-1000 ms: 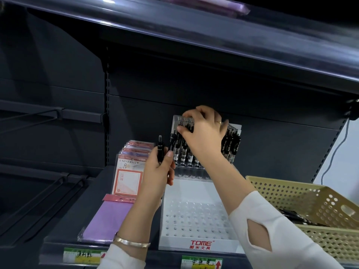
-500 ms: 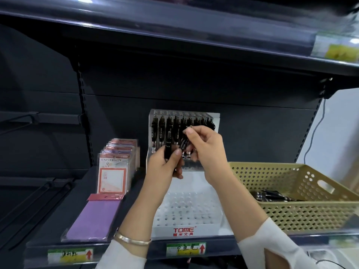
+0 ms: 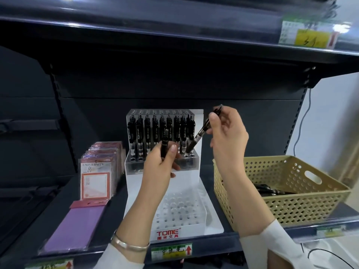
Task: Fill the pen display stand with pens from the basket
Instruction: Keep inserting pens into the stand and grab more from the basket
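Now the right hand (image 3: 227,136) pinches a tilted pen (image 3: 198,136) between thumb and fingers, its tip at a hole on the right end of the upper tier of the display stand (image 3: 167,232). The left hand (image 3: 161,169) grips a second pen (image 3: 165,142) upright in front of that tier. Spare pens (image 3: 270,190) lie in the basket (image 3: 291,208) just right of the stand.

A row of pink packets (image 3: 101,167) marked UNIVERSITY stands upright at the left end of the shelf (image 3: 217,240). A purple packet (image 3: 75,228) lies flat before them, reaching the front edge. A yellow price label (image 3: 172,251) is fixed on that edge.
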Available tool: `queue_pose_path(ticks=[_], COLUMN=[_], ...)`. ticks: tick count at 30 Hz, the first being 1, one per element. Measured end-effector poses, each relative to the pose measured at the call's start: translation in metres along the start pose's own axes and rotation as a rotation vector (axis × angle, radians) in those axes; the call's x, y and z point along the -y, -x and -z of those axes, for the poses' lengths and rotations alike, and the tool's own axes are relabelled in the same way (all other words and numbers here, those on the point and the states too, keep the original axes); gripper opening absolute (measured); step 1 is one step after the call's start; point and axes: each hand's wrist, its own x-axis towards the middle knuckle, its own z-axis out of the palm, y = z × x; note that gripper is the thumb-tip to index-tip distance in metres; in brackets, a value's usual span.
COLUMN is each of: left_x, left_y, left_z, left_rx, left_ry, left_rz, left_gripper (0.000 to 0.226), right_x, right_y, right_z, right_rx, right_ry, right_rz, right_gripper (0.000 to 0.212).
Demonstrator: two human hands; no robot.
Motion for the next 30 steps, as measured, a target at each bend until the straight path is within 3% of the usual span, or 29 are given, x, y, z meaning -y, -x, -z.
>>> queue_pose_path(ticks=[5,15,22,25,30], left_x=[0.006,0.008,0.018,0.015,0.013], left_y=[0.0,-0.006,-0.007,-0.005,-0.003], left_z=[-0.008,-0.019,-0.018,-0.017,-0.014], left_rx=[0.03,0.06,0.075,0.07,0.07], left_ry=[-0.092,-0.044,-0.025,0.02,0.054], left_rz=[0.02,0.09,0.129,0.145,0.13], left_gripper=[0.013,0.037,0.019,0.008,0.012], right_x=[-0.01,-0.017,-0.02,-0.023,-0.029], right_y=[-0.005,-0.024,-0.014,-0.007,-0.002], right_z=[0.001,-0.016,-0.016,-0.016,-0.014], right_rx=[0.035,0.32,0.393,0.399,0.388], right_ry=[0.103,0.506,0.829,0.854,0.831], right_rz=[0.065,0.047,0.078,0.076,0.08], right_gripper=[0.012,0.028,0.032,0.03,0.038])
